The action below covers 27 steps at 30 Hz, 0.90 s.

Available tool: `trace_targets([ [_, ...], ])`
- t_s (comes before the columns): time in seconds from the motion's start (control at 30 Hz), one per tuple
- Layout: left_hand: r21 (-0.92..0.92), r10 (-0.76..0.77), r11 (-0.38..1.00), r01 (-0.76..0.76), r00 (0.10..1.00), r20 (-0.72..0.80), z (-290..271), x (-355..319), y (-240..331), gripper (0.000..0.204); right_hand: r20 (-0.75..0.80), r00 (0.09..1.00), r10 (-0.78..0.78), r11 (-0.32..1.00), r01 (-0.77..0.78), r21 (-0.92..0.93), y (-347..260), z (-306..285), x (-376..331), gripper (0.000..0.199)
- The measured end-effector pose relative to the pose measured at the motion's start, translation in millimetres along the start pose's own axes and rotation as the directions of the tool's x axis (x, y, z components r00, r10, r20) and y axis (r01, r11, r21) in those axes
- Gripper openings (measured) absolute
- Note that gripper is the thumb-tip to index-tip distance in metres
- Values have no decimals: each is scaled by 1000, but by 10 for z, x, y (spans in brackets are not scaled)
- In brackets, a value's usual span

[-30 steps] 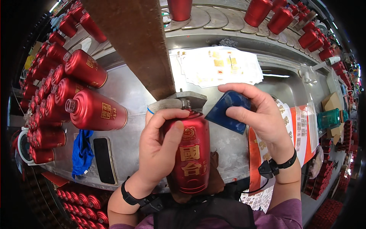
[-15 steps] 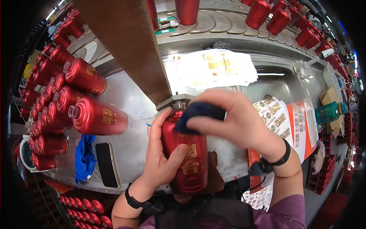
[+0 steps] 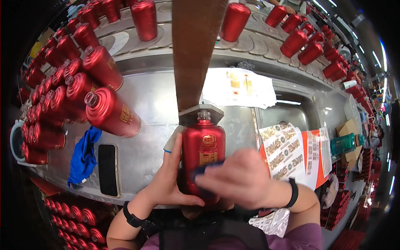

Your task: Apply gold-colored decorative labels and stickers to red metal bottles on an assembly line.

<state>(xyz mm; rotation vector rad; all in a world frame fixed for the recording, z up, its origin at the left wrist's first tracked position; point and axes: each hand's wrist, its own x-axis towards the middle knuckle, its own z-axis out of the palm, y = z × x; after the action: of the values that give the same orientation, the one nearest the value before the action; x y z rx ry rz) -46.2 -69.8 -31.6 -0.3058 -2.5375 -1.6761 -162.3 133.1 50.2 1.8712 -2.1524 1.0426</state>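
Observation:
A red bottle point(image 3: 192, 146) with a clear glass neck and gold lettering lies in front of me, its neck pointing away and toward a grey metal bracket point(image 3: 196, 112). My left hand point(image 3: 168, 181) grips it along the left side, thumb near the base. My right hand point(image 3: 241, 179), a little blurred, pinches a dark blue cloth point(image 3: 204, 168) and presses it on the lower front of the bottle. The cloth covers part of the gold lettering.
Several red bottles point(image 3: 109, 111) crowd the left. Nearby lie a blue cloth point(image 3: 83, 158) and a phone point(image 3: 108, 171). A brown post point(image 3: 192, 54) rises behind the bracket. Label sheets point(image 3: 281, 150) rest beside a sink point(image 3: 291, 110); a conveyor point(image 3: 266, 46) runs behind, carrying bottles.
My right hand and the dark blue cloth have slid from the bottle's shoulder toward its base, uncovering the upper emblem. My left hand has shifted down the bottle's side. The whole view has turned slightly.

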Motion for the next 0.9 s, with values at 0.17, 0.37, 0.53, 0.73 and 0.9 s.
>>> trace_targets([
  [0.17,61,20,998,-18,1000,-21,12,19,-54,156,171,968,185,958,-217,189,135,-128,141,28],
  [0.37,-24,59,998,-59,998,-9,27,118,-143,156,-47,947,317,947,-319,-28,46,-326,-20,24],
  [0.53,-134,26,990,-32,999,-46,75,-14,-291,150,-97,910,402,915,-398,57,-268,-294,-415,24],
  [0.73,-156,53,986,-64,996,-75,74,-20,-313,134,-96,830,549,834,-537,127,-513,-331,-756,22],
  [0.9,-159,72,983,-88,992,-104,66,45,-206,122,-112,775,623,779,-599,187,-603,-341,-870,19],
])
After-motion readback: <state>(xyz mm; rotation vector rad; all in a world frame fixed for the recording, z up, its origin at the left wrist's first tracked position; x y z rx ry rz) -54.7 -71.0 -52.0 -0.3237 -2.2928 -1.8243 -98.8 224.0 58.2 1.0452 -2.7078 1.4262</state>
